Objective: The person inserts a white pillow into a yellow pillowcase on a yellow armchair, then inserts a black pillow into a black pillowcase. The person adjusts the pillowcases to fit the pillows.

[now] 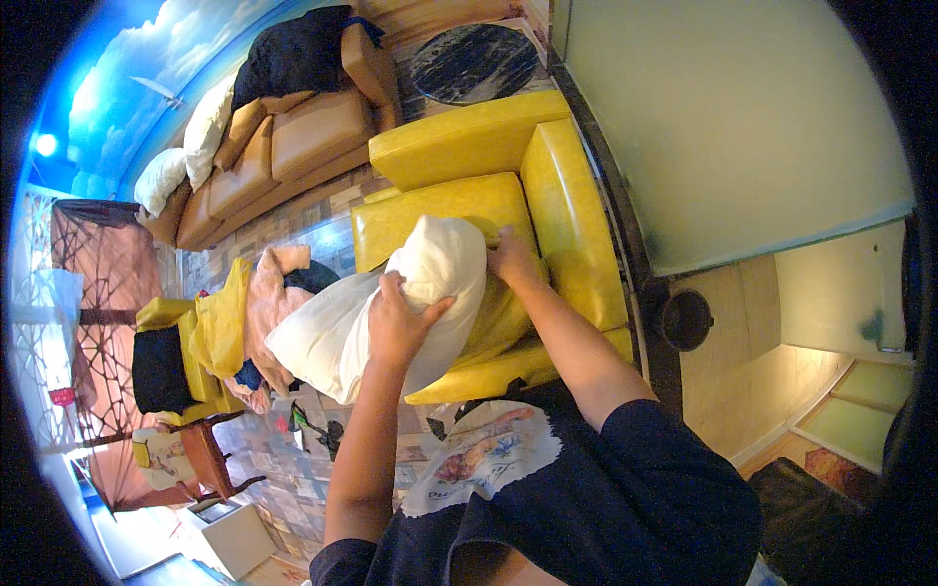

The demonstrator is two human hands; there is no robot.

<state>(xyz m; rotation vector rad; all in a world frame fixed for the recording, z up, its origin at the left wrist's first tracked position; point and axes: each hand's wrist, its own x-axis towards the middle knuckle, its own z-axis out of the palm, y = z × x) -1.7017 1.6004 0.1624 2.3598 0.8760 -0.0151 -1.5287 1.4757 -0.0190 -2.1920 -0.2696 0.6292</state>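
A plump white pillow [440, 271] in a fabric cover is held at a slant over the seat of a yellow leather-look armchair [564, 220]. My left hand [403, 322] grips its near side, thumb spread across the cloth and fingertips pressed in at the top. Along the pillow's right edge is my right hand [516, 260], fingers bent and partly hidden; whether they pinch the cover I cannot tell. The pillow's lower left end reaches past the chair's front toward a heap of pink cloth [275, 315].
Behind stands a tan sofa [315, 139] with white pillows [209, 132] and a dark cloth [293, 55]. A round black table [476, 62] is beside it. Left are another yellow armchair [187, 322], a yellow bag [223, 326] and a wooden chair [209, 454]. A frosted panel [733, 124] rises at right.
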